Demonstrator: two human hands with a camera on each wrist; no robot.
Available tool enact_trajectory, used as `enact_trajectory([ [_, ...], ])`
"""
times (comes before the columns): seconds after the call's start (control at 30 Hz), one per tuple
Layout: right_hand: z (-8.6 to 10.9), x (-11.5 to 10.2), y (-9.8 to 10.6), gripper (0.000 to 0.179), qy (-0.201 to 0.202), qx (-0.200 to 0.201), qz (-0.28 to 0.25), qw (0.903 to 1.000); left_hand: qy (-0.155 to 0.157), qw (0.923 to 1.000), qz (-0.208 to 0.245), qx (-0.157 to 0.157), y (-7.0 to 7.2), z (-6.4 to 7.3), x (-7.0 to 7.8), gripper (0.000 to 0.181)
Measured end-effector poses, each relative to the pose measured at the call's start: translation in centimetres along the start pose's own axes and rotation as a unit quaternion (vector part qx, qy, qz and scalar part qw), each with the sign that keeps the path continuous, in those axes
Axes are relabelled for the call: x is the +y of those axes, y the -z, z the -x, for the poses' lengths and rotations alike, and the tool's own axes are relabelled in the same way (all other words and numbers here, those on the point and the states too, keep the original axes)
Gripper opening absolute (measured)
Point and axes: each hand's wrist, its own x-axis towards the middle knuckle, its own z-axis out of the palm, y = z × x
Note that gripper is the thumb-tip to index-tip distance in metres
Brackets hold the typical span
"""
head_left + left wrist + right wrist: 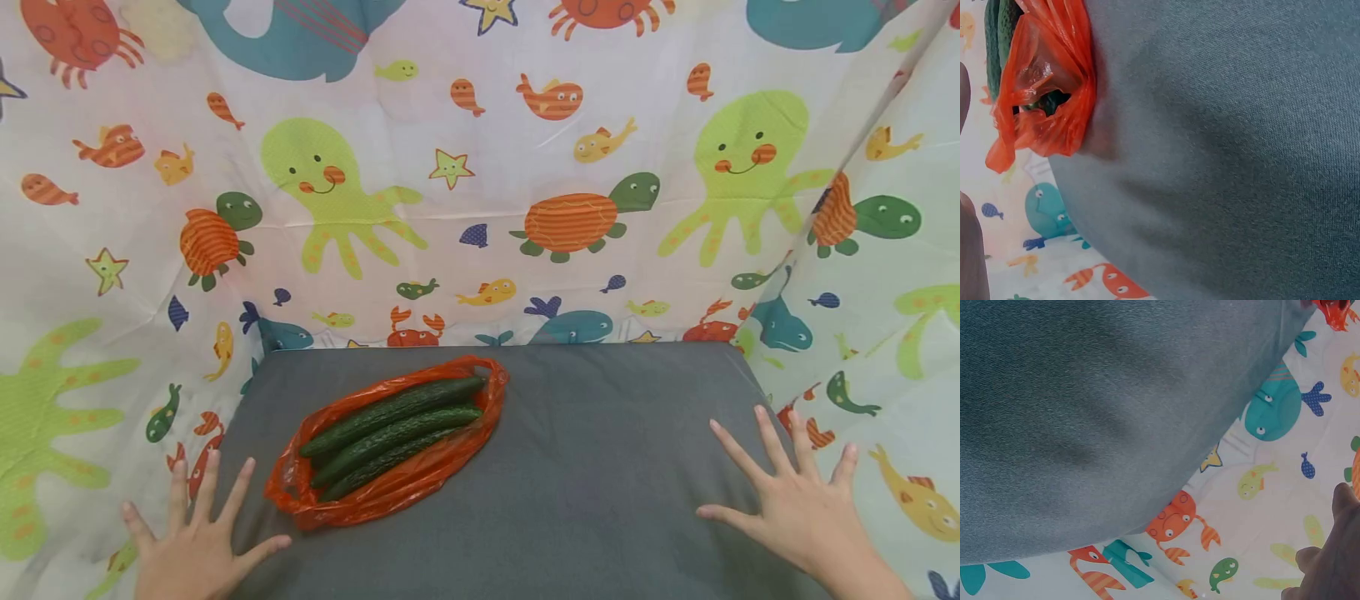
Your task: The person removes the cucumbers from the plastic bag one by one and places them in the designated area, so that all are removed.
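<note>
Three dark green cucumbers lie side by side in an orange-red plastic bag, its mouth spread around them, left of the table's middle. In the left wrist view the crumpled end of the bag shows, with part of a cucumber above it. My left hand is at the lower left with fingers spread, nearest the bag's left end and apart from it. Far from the bag, my right hand spreads its fingers over the table's right side. Both hands hold nothing.
A dark grey cloth covers the table. White curtains printed with sea animals stand along its back, left and right sides. In the right wrist view a bit of the bag peeks in at the top corner.
</note>
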Motion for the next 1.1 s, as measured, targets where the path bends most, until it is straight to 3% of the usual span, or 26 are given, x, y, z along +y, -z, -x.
enact_trajectory([
  [0.37, -0.5, -0.5, 0.7, 0.116, 0.025, 0.018, -0.021, 0.9993, 0.001, 0.9998, 0.020, -0.004, 0.0, -0.1, -0.4, 0.116],
  [0.63, -1.4, -1.9, 1.1, 0.117, 0.050, 0.008, -0.154, 0.9867, -0.003, 0.9995, 0.032, -0.002, -0.9, -1.1, 0.0, 0.114],
  [0.87, -2.4, -3.0, 0.9, 0.119, 0.084, 0.081, -0.198, 0.9732, -0.005, 0.9988, 0.047, 0.013, -1.6, -1.8, 0.7, 0.115],
  [1.1, -3.5, -4.7, 0.6, 0.115, 0.113, 0.143, -0.223, 0.9577, 0.024, 0.9975, 0.065, -0.013, -1.7, -2.7, 1.3, 0.106],
])
